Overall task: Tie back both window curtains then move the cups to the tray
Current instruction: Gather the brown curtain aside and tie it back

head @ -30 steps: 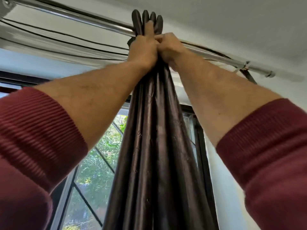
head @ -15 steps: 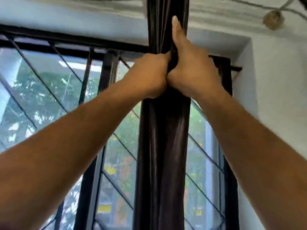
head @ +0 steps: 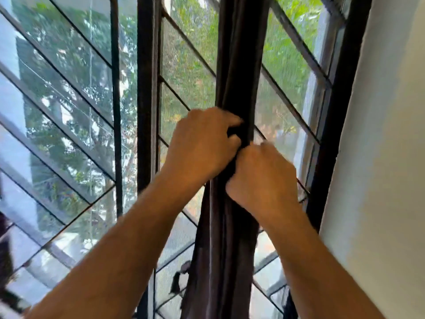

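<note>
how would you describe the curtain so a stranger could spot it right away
Look at the barred window beside the pale wall. Near its right edge hangs the dark curtain, gathered into one narrow bundle, clutched by the left hand and right hand.

1. Two bare forearms enter from the bottom edge of the view, one on each side; no sleeve, cuff or fabric shows on either one.
2. The left hand [head: 202,146] is bare: no glove, ring or bandage can be seen on its back or knuckles.
3. The right hand [head: 262,178] is bare as well, with no ring or strap showing.
4. Both wrists are plain, with no watch, band or bracelet.
5. Fine hair shows along the forearms.
6. The fingertips are blurred, so the nails cannot be made out.
</note>
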`<state>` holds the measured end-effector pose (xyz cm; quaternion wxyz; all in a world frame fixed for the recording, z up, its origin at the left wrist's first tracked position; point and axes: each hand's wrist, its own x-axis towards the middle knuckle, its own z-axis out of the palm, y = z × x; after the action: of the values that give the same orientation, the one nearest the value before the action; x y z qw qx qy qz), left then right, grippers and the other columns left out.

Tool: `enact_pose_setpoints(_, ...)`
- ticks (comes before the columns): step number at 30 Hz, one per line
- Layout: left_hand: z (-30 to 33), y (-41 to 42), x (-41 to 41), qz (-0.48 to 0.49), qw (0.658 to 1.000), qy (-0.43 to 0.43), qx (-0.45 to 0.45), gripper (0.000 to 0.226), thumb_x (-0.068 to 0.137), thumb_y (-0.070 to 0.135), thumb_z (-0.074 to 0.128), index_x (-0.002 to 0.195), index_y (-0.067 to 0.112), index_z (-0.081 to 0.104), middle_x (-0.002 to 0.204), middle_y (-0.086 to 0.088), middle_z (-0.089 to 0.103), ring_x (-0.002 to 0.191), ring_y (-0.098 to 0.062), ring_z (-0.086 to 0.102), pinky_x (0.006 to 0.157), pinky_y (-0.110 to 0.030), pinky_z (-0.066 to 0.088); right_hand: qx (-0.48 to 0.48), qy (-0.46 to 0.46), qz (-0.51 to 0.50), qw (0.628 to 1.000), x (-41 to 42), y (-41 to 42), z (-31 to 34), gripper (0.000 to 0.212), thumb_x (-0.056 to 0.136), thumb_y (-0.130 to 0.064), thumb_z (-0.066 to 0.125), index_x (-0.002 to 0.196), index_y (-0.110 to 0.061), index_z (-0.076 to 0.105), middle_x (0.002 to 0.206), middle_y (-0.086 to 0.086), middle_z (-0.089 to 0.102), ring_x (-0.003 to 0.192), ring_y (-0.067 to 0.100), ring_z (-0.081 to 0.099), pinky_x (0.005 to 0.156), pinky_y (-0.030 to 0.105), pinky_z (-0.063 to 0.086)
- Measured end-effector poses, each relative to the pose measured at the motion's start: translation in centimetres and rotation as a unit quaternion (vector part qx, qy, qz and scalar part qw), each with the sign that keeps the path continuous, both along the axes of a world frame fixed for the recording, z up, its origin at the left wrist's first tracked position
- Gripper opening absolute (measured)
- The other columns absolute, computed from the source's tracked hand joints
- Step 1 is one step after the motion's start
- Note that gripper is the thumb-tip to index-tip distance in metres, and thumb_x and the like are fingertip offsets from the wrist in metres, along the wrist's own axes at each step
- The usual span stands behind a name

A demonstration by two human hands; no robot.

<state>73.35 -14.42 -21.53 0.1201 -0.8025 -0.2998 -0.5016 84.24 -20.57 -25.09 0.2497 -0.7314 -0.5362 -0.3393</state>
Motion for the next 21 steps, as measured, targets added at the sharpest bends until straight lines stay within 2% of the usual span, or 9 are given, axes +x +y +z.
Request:
enact_pose_setpoints(2, -2.5, 0.1, -0.4, 0.003, 0.999, -0.043, 0.011, 0.028, 0.09, 0.026, 0.073, 0.114, 0.034, 0.085, 0.11, -0.007, 0.081, 0.1, -0.033, 0.076, 0.086, -0.04, 0.061, -0.022, 0.035, -0.036, 0.998, 1.2, -1.1, -1.5, 0.021, 0.089, -0.028, 0.062, 0.107, -0.022, 0.07, 0.075, -0.005, 0.038, 0.106, 0.033, 0.061, 0.067, 0.036, 0.038)
enact_pose_setpoints(4, -5.3, 0.3, -1.3, -0.02, 0.993, -0.113, 0.024, 0.029, 0.091, 0.021, 0.079, 0.117, 0.033, 0.085, 0.109, -0.004, 0.077, 0.091, -0.023, 0.075, 0.079, -0.029, 0.055, 0.021, 0.047, -0.082, 0.995, 2.1, -2.3, -2.7, 0.032, 0.092, -0.033, 0.06, 0.121, -0.021, 0.067, 0.095, 0.002, 0.058, 0.108, 0.035, 0.061, 0.067, 0.039, 0.045)
enact_pose_setpoints(7, -10.1, 0.3, -2.5, -0.105, 0.978, -0.182, 0.008, 0.03, 0.089, 0.017, 0.086, 0.116, 0.031, 0.085, 0.105, -0.001, 0.067, 0.088, 0.0, 0.064, 0.079, -0.003, 0.044, -0.014, 0.119, 0.107, 0.987, -0.5, -4.4, -6.0, 0.058, 0.094, -0.052, 0.057, 0.149, -0.031, 0.054, 0.127, 0.001, 0.069, 0.114, 0.028, 0.069, 0.086, 0.04, 0.06)
enact_pose_setpoints(9, -12.4, 0.4, -2.9, -0.166, 0.969, -0.177, -0.054, 0.032, 0.09, 0.018, 0.086, 0.117, 0.036, 0.084, 0.112, 0.005, 0.069, 0.095, 0.017, 0.062, 0.088, 0.004, 0.04, -0.074, 0.17, 0.173, 0.967, -2.9, -5.1, -8.7, 0.071, 0.09, -0.058, 0.054, 0.157, -0.042, 0.039, 0.135, -0.012, 0.066, 0.118, 0.018, 0.068, 0.094, 0.039, 0.059)
enact_pose_setpoints(11, -13.8, 0.4, -3.3, -0.199, 0.965, -0.135, -0.107, 0.031, 0.092, 0.022, 0.082, 0.116, 0.041, 0.084, 0.119, 0.01, 0.071, 0.101, 0.023, 0.061, 0.093, 0.005, 0.04, -0.089, 0.202, 0.151, 0.964, -3.7, -5.2, -10.6, 0.077, 0.083, -0.057, 0.06, 0.155, -0.047, 0.036, 0.134, -0.016, 0.063, 0.117, 0.016, 0.067, 0.094, 0.037, 0.059)
enact_pose_setpoints(15, -15.9, -0.9, -3.3, -0.217, 0.966, -0.078, -0.116, 0.034, 0.097, 0.025, 0.072, 0.127, 0.038, 0.08, 0.136, 0.007, 0.065, 0.116, 0.001, 0.064, 0.1, 0.0, 0.043, -0.054, 0.255, 0.112, 0.959, -5.3, -5.9, -11.8, 0.062, 0.075, -0.057, 0.062, 0.136, -0.054, 0.049, 0.112, -0.016, 0.065, 0.095, 0.015, 0.072, 0.079, 0.04, 0.061)
enact_pose_setpoints(18, -17.7, -1.0, -3.8, -0.288, 0.946, -0.002, -0.146, 0.041, 0.105, 0.017, 0.063, 0.144, 0.027, 0.071, 0.15, 0.0, 0.057, 0.132, -0.007, 0.061, 0.109, -0.001, 0.036, -0.065, 0.251, 0.054, 0.964, -5.8, -5.7, -13.4, 0.06, 0.081, -0.05, 0.056, 0.139, -0.055, 0.042, 0.127, -0.017, 0.06, 0.095, 0.023, 0.072, 0.078, 0.045, 0.062)
enact_pose_setpoints(20, -19.3, -0.7, -4.5, -0.346, 0.923, 0.042, -0.162, 0.044, 0.108, 0.013, 0.061, 0.15, 0.023, 0.066, 0.156, 0.003, 0.056, 0.14, -0.002, 0.057, 0.115, -0.008, 0.037, -0.061, 0.266, 0.038, 0.961, -5.6, -5.4, -14.6, 0.065, 0.083, -0.048, 0.057, 0.145, -0.052, 0.042, 0.136, -0.014, 0.058, 0.099, 0.027, 0.072, 0.08, 0.045, 0.062)
enact_pose_setpoints(21, -20.1, -0.5, -4.9, -0.365, 0.914, 0.025, -0.175, 0.044, 0.108, 0.012, 0.062, 0.15, 0.023, 0.066, 0.155, 0.007, 0.059, 0.141, 0.001, 0.057, 0.116, -0.013, 0.042, -0.044, 0.275, 0.036, 0.96, -5.4, -5.3, -15.3, 0.07, 0.084, -0.049, 0.06, 0.151, -0.051, 0.041, 0.138, -0.012, 0.06, 0.103, 0.026, 0.072, 0.083, 0.043, 0.062)
